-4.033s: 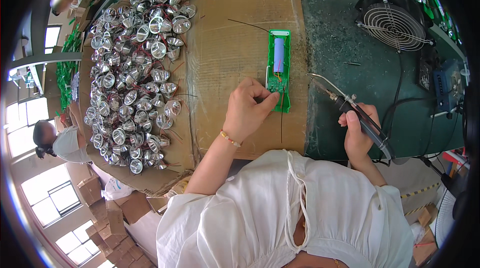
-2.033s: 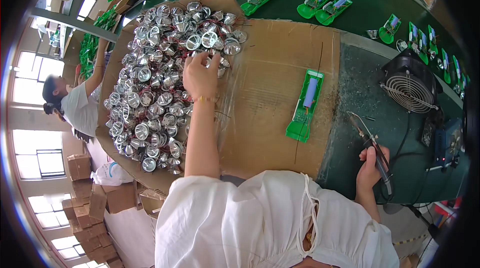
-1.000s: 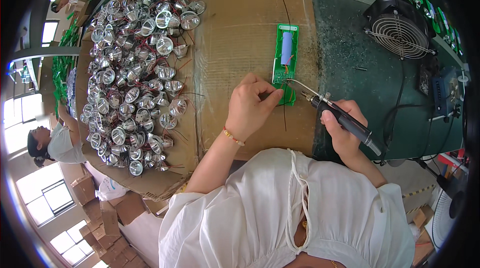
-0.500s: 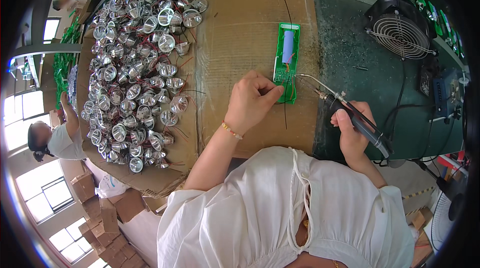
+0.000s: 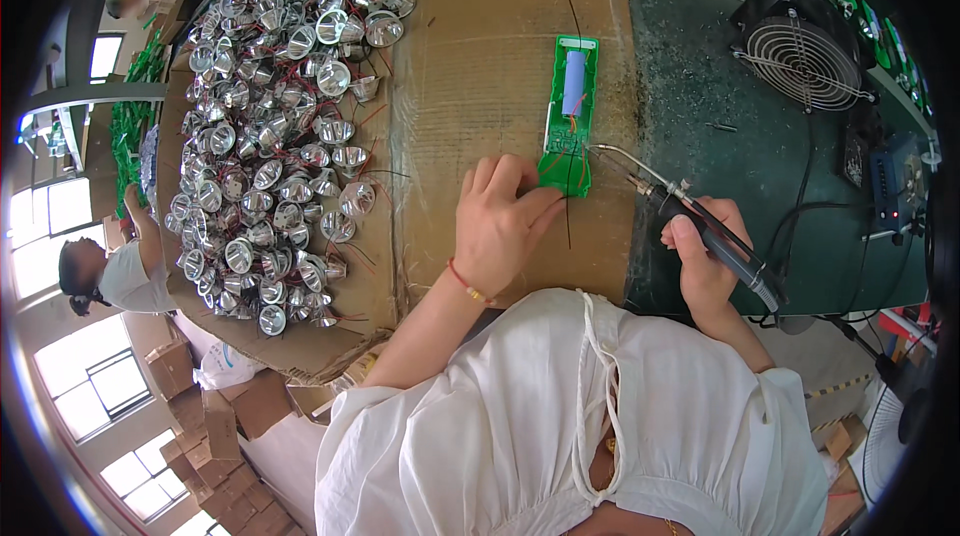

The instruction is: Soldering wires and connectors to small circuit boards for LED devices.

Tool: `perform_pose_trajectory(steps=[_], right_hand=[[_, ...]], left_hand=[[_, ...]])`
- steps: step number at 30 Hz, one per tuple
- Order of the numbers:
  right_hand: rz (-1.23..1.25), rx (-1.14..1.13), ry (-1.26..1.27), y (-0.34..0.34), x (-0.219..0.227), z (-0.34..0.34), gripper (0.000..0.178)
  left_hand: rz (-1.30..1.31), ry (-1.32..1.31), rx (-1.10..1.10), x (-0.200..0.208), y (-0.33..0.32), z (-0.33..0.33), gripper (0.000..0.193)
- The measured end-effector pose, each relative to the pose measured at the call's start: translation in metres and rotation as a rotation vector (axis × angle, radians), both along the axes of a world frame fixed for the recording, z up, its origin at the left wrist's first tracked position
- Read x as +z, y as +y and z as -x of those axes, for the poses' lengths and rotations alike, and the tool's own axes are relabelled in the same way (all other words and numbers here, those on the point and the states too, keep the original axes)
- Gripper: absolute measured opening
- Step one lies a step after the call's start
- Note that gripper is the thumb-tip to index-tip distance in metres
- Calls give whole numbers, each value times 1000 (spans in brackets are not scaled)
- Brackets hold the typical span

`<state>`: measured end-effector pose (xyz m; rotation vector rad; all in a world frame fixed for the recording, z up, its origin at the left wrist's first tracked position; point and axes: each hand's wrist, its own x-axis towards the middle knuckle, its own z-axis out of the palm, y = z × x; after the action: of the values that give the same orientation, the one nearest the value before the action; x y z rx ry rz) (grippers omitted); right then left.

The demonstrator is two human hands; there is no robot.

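Note:
A green plastic casing [image 5: 586, 176] lies lengthwise on the cardboard, holding a purple cylindrical battery [image 5: 574, 83] and, below it, a small circuit board [image 5: 563, 141] with thin red and dark wires. My left hand [image 5: 503, 219] is closed, thumb and forefinger pressed together at the casing's lower left corner. Whatever they pinch is hidden. In my right hand [image 5: 712, 246] is a soldering iron [image 5: 715, 248] with a thin feed tube [image 5: 640, 164] along it. Its tip end sits just right of the circuit board; contact cannot be made out.
Many silver reflector cups [image 5: 267, 173] with wires fill a cardboard box at left. A black fan with a wire guard [image 5: 803, 63] and a blue control box [image 5: 892, 186] stand at right. Cables [image 5: 800, 211] cross the green tabletop. Another person [image 5: 125, 271] is at far left.
My left hand has drawn slightly toward me, from beside the circuit board to the casing's lower corner, uncovering red wire there. My right hand and the soldering iron stay nearly in place.

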<state>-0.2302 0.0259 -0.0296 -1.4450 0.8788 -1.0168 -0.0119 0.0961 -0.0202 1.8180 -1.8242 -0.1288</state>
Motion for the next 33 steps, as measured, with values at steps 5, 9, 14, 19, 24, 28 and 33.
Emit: perform_pose_trajectory(steps=[5, 9, 14, 19, 24, 28, 33], right_hand=[[-4, -34, -27, 0, -4, 2, 18], [89, 52, 25, -3, -2, -5, 17], [-25, -31, -17, -4, -5, -23, 16], [-68, -20, 1, -7, -6, -28, 15], [-32, -4, 33, -8, -4, -27, 15], [-66, -42, 1, -3, -3, -24, 16], [-72, -66, -77, -4, 0, -15, 18]], left_hand=[[-23, 232, 131, 2, 3, -3, 8], [-159, 441, 238, 8, -11, -11, 9], [-322, 561, 300, 7, -31, -9, 17], [-302, 509, 270, 1, -32, -13, 18], [-291, 523, 259, 2, -34, -13, 18], [-329, 555, 284, 4, -36, -13, 18], [-329, 549, 283, 4, -36, -13, 19]])
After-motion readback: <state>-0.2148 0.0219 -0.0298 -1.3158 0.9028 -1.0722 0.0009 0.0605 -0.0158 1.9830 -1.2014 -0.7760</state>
